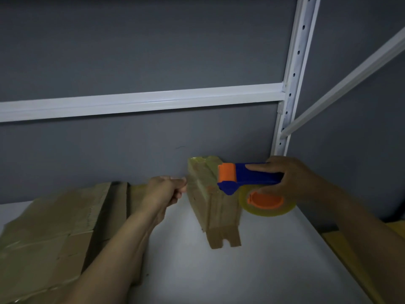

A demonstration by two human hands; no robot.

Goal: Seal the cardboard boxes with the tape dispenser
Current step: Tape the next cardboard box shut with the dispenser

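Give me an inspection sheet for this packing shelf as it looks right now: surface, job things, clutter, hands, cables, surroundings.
Surface: white shelf top, dimly lit.
Job's things: a cardboard box, already partly taped, stands on end near the back wall. The blue and orange tape dispenser, with its clear tape roll, is at the box's upper right.
Clutter: flattened cardboard lies at the left. There is a yellowish item at the right edge; what it is cannot be told.
Hands: the left hand pinches at the box's upper left edge. The right hand grips the dispenser.
Cables: nothing seen.
Surroundings: grey wall, white metal racking.
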